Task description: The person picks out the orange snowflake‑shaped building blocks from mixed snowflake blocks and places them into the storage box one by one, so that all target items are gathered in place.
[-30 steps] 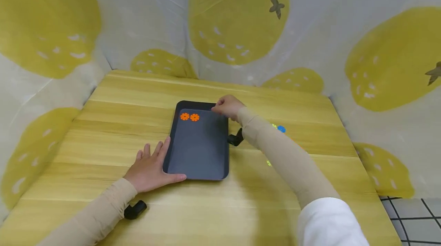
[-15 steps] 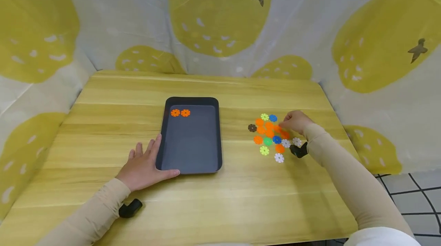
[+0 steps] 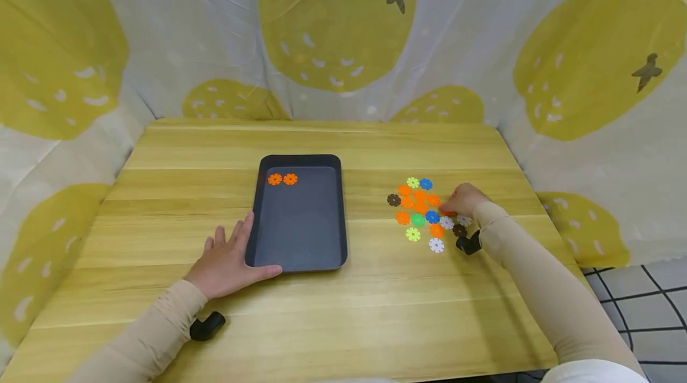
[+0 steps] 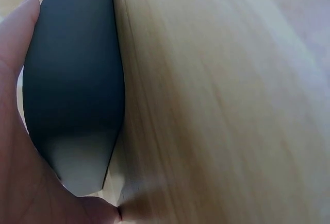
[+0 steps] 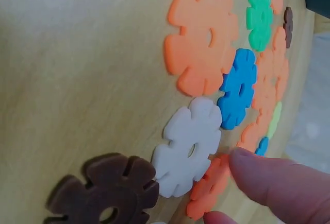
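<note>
In the head view, my left hand (image 3: 222, 263) rests spread at the near left corner of a dark grey baking tray (image 3: 297, 263), fingers along its left side and thumb at its front edge. The left wrist view shows the tray's outer wall (image 4: 77, 69) beside that hand. Two orange notched plastic discs (image 3: 282, 179) lie side by side in the tray's far left corner. At the right, my right hand (image 3: 466, 199) has curled fingers at the loose discs. Its thumb (image 5: 268, 183) and a fingertip pinch the edge of an orange disc (image 5: 209, 185) beside a white one.
Several discs in orange, blue, green, yellow-green, white and brown lie in a loose cluster (image 3: 420, 207) right of the tray, some overlapping. Bare wooden tabletop (image 3: 370, 305) separates tray and cluster. A lemon-print cloth (image 3: 343, 25) hangs behind the table.
My right hand has left the tray's far right corner and moved right to the disc cluster, then shifted slightly toward me within it. The left hand has stayed at the tray.
</note>
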Motion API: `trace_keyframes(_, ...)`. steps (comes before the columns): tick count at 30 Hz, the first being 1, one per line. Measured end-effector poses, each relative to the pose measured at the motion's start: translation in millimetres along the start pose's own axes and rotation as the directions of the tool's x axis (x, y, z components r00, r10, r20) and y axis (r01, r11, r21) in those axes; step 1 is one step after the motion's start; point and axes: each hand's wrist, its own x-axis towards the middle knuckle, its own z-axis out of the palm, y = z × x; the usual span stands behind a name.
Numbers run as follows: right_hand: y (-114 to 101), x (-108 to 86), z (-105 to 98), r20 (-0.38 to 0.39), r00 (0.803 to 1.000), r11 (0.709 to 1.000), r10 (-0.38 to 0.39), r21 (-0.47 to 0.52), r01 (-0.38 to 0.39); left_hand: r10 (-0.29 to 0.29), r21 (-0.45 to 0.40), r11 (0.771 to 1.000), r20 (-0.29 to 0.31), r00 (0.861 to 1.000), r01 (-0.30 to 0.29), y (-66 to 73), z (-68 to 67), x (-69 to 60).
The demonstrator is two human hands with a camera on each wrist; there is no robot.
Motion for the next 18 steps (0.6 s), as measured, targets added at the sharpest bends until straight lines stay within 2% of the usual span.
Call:
trace_keyframes(9,0.6,1.2,-1.6,0.018,1.0,1.0,0.005,-0.009,-0.005,-0.004,-0.001,1.0,-0.01,1.0,0.004,-2.3,2.6,-1.9)
trace_keyframes(15,-1.6,-4.4,-8.2,-0.034,0.999,1.0,-0.009,-0.03,0.008,-0.001,-0.008,1.0,-0.009,1.0,0.001,-2.7,2.6,-0.7)
trace_keyframes(18,-9.6,-7.6,-12.4,-0.069,0.997,0.999,-0.039,-0.002,0.039,0.002,-0.014,1.0,-0.004,1.0,-0.002,-2.4,1.3,-0.1)
